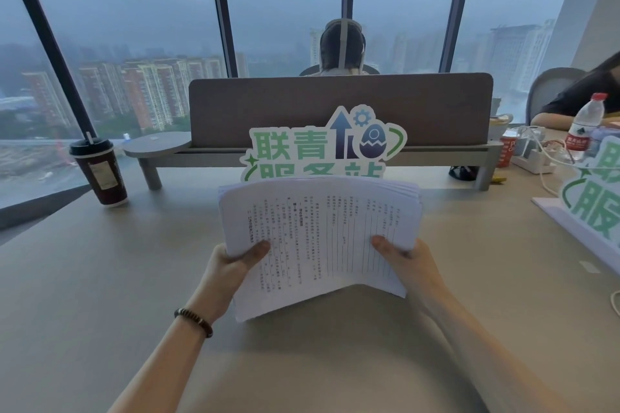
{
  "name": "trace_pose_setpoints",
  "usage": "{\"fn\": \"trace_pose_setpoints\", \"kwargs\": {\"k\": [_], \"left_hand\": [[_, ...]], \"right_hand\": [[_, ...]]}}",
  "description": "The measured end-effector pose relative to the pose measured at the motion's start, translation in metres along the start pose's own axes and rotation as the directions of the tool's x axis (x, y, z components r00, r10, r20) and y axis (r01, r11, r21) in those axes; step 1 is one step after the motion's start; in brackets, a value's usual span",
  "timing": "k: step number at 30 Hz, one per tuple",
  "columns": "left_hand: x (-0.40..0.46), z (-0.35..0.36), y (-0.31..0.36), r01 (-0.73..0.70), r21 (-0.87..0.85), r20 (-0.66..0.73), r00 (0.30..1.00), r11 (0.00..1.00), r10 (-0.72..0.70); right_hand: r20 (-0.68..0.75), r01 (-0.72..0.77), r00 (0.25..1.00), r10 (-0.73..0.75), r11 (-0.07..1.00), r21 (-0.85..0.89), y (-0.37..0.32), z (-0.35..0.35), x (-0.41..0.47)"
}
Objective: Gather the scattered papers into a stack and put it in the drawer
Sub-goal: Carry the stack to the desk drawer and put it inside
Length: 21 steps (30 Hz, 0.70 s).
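Observation:
A thick stack of printed white papers [318, 231] is held up above the beige desk [100, 295], its sheets bowed and the far edges fanned. My left hand [231, 265] grips the stack's left side, thumb on the top sheet. My right hand [406, 261] grips the right side the same way. A dark bead bracelet sits on my left wrist. No drawer is in view.
A dark lidded cup with a straw [99, 171] stands at the left. A green and white cut-out sign [322, 144] and a grey divider shelf [339, 111] stand behind the papers. At right are another sign [593, 198], a water bottle [585, 126], cables and a seated person.

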<state>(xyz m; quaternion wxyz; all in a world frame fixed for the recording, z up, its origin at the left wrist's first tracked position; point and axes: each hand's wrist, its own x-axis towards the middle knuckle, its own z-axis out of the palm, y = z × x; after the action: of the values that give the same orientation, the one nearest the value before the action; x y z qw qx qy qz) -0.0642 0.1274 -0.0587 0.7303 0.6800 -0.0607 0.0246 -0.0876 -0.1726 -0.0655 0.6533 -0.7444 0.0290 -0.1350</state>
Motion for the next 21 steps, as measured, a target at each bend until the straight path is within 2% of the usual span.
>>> {"fn": "trace_pose_setpoints", "kwargs": {"k": [5,6,7,8,10,11,12,15,17,19,21], "left_hand": [[-0.001,0.001,0.001,0.204,-0.160,0.043,0.979,0.966,-0.199],[-0.002,0.004,0.001,0.231,-0.202,0.026,0.973,0.952,-0.231],[-0.002,0.007,-0.001,0.251,-0.254,0.011,0.966,0.934,-0.257],[-0.003,0.011,-0.002,0.259,-0.307,-0.002,0.962,0.916,-0.273],[-0.004,0.023,-0.002,0.242,-0.409,-0.023,0.961,0.880,-0.275],[-0.005,0.031,-0.001,0.223,-0.452,-0.037,0.963,0.864,-0.268],[-0.006,0.040,0.000,0.203,-0.483,-0.061,0.963,0.852,-0.264],[-0.012,0.075,0.002,0.155,-0.539,-0.124,0.958,0.828,-0.260],[-0.020,0.098,0.003,0.150,-0.553,-0.155,0.948,0.820,-0.278],[-0.029,0.113,0.002,0.171,-0.553,-0.136,0.947,0.816,-0.291],[-0.035,0.116,0.002,0.192,-0.544,-0.079,0.957,0.817,-0.277]], "right_hand": [[0.054,-0.105,0.992,0.115,0.982,-0.158,-0.020,-0.017,0.016],[0.060,-0.153,0.986,0.158,0.984,-0.089,-0.022,-0.023,0.019],[0.072,-0.202,0.978,0.198,0.978,0.058,-0.023,-0.028,0.020],[0.095,-0.237,0.971,0.219,0.930,0.280,-0.025,-0.030,0.019],[0.118,-0.233,0.970,0.210,0.687,0.689,-0.025,-0.029,0.014],[0.114,-0.215,0.972,0.205,0.589,0.779,-0.027,-0.023,0.010],[0.105,-0.205,0.973,0.208,0.551,0.809,-0.027,-0.014,0.006],[0.070,-0.208,0.967,0.247,0.598,0.774,-0.030,0.030,-0.007],[-0.062,-0.150,0.952,0.300,0.631,0.761,-0.034,0.054,-0.012],[-0.261,-0.075,0.898,0.356,0.706,0.704,-0.038,0.059,-0.012],[-0.329,-0.047,0.886,0.327,0.769,0.638,-0.038,0.051,-0.009]]}}
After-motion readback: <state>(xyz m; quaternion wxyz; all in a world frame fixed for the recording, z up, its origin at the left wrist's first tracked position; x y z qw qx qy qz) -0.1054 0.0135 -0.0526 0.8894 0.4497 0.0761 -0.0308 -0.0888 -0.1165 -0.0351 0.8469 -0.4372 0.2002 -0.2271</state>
